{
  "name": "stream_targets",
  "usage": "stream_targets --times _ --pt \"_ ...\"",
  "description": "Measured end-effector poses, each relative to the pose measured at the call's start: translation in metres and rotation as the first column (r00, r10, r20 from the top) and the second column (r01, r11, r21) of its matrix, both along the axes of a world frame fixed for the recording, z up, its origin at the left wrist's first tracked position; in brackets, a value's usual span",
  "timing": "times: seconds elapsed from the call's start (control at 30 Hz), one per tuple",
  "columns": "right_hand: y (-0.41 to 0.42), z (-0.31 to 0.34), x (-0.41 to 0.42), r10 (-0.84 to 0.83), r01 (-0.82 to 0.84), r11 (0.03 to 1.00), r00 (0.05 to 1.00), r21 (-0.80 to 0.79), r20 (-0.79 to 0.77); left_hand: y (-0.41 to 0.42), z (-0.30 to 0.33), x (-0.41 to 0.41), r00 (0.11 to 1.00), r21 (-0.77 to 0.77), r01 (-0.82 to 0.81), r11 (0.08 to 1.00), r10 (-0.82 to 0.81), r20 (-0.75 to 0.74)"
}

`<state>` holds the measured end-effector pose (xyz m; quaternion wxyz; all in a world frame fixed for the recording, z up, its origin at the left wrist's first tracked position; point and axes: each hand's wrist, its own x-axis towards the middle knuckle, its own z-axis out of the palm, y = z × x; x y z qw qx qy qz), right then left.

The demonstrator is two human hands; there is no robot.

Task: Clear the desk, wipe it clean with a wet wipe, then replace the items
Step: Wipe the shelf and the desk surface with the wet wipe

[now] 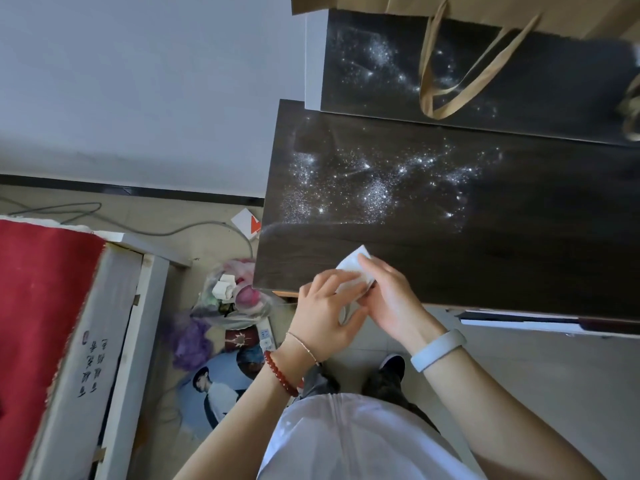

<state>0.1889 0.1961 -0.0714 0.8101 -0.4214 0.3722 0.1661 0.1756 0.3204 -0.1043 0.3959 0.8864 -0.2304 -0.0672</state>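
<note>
Over the bench's (450, 258) near-left corner, a wet wipe (353, 271) is pinched in both grips, left hand (323, 311) and right hand (391, 294), seemingly being folded for wiping the cleared, speckled top.

A desk (485, 244) fills the upper right, with a raised shelf (519, 74) behind it against the wall. A paper bag (485, 8) stands on the shelf, its handles hanging forward. At the desk's near left edge, a left hand (325, 313) and a right hand (391, 299) meet around a wet wipe (353, 268), the left hand to its left. Left of the desk, on the floor, lies a plastic bag (232, 296) of what may be rubbish, with a poster (214, 389) nearer the viewer. A bed (52, 323) sits at far left.
</note>
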Motion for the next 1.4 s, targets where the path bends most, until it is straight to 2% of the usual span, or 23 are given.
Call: stream_targets --times 0.03,0.07,0.1,0.13,0.17,0.2,0.23,0.27,0.33,0.4,0.43,0.5,0.57,0.63,0.73,0.83,0.93,1.0,1.1,1.17,1.27,1.33,1.4 --pt "-0.004 0.0 0.0 -0.022 0.022 0.996 1.0 -0.086 0.005 0.0 0.001 0.0 0.999 -0.018 0.02 1.0 -0.02 -0.033" --pt "-0.011 -0.002 -0.001 -0.038 0.036 0.968 0.999 -0.248 -0.006 0.001 0.001 0.001 0.999 -0.033 0.019 0.999 -0.02 -0.048" --pt "-0.019 -0.003 -0.003 -0.035 0.018 0.879 0.999 -0.476 -0.028 0.003 0.001 0.003 0.999 -0.033 -0.009 0.999 0.008 -0.032" --pt "-0.029 -0.004 -0.004 0.003 -0.035 0.69 0.999 -0.723 -0.046 0.006 0.0 0.006 0.998 -0.016 -0.062 0.998 0.062 -0.009" --pt "-0.041 -0.007 -0.006 0.059 -0.07 0.441 0.997 -0.895 -0.049 0.011 -0.001 0.009 0.99 0.007 -0.143 0.99 0.142 0.009" --pt "-0.053 -0.009 -0.008 0.121 -0.065 0.19 0.992 -0.98 -0.042 0.017 -0.003 0.013 0.972 0.026 -0.236 0.972 0.235 0.009" --pt "-0.064 -0.015 -0.01 0.174 -0.042 0.007 0.984 -0.999 -0.04 0.024 -0.004 0.016 0.946 0.042 -0.325 0.945 0.325 0.006" --pt "-0.074 -0.022 -0.012 0.199 -0.034 -0.103 0.979 -0.994 -0.054 0.032 -0.006 0.018 0.912 0.061 -0.409 0.91 0.41 0.002" --pt "-0.081 -0.038 -0.014 0.206 -0.063 -0.195 0.973 -0.979 -0.104 0.049 -0.01 0.02 0.836 0.14 -0.537 0.832 0.547 -0.045" --pt "-0.07 -0.051 -0.017 0.275 -0.072 -0.275 0.95 -0.959 -0.151 0.062 -0.014 0.02 0.76 0.203 -0.582 0.788 0.615 -0.21" --pt "-0.059 -0.056 -0.02 0.334 -0.043 -0.314 0.93 -0.948 -0.153 0.067 -0.016 0.02 0.719 0.162 -0.593 0.789 0.609 -0.334" --pt "-0.031 -0.065 -0.027 0.49 0.043 -0.325 0.862 -0.945 -0.129 0.074 -0.02 0.021 0.619 -0.016 -0.646 0.764 0.51 -0.597" --pt "0.007 -0.071 -0.032 0.668 0.067 -0.286 0.729 -0.956 -0.149 0.083 -0.022 0.021 0.545 -0.147 -0.707 0.692 0.4 -0.737" --pt "0.047 -0.074 -0.032 0.812 0.051 -0.247 0.556 -0.968 -0.178 0.094 -0.025 0.022 0.522 -0.199 -0.725 0.66 0.337 -0.783" --pt "0.088 -0.07 -0.01 0.918 0.094 -0.238 0.345 -0.967 -0.193 0.108 -0.026 0.025 0.489 -0.202 -0.673 0.711 0.224 -0.843" --pt "0.105 -0.063 0.022 0.929 0.095 -0.306 0.248 -0.947 -0.275 0.115 -0.026 0.029 0.439 -0.222 -0.714 0.664 0.176 -0.881" --pt "0.109 -0.058 0.023 0.918 0.063 -0.312 0.275 -0.948 -0.284 0.116 -0.024 0.029 0.367 -0.2 -0.803 0.561 0.202 -0.908" --pt "0.1 -0.063 0.002 0.932 0.094 -0.289 0.256 -0.953 -0.258 0.118 -0.026 0.025 0.37 -0.213 -0.818 0.534 0.204 -0.906" --pt "0.066 -0.073 -0.023 0.945 0.144 -0.292 0.194 -0.946 -0.263 0.123 -0.031 0.023 0.364 -0.197 -0.801 0.565 0.198 -0.91" --pt "0.033 -0.073 -0.032 0.928 0.123 -0.335 0.213 -0.934 -0.305 0.121 -0.031 0.021 0.373 -0.181 -0.779 0.601 0.212 -0.903" --pt "-0.014 -0.067 -0.05 0.873 0.034 -0.39 0.333 -0.92 -0.357 0.112 -0.027 0.021 0.428 -0.181 -0.725 0.664 0.23 -0.874" --pt "-0.042 -0.066 -0.065 0.798 -0.065 -0.381 0.481 -0.922 -0.364 0.106 -0.025 0.02 0.471 -0.184 -0.703 0.687 0.256 -0.844" --pt "-0.056 -0.067 -0.075 0.666 -0.166 -0.322 0.66 -0.932 -0.348 0.102 -0.025 0.018 0.53 -0.181 -0.67 0.72 0.293 -0.796"
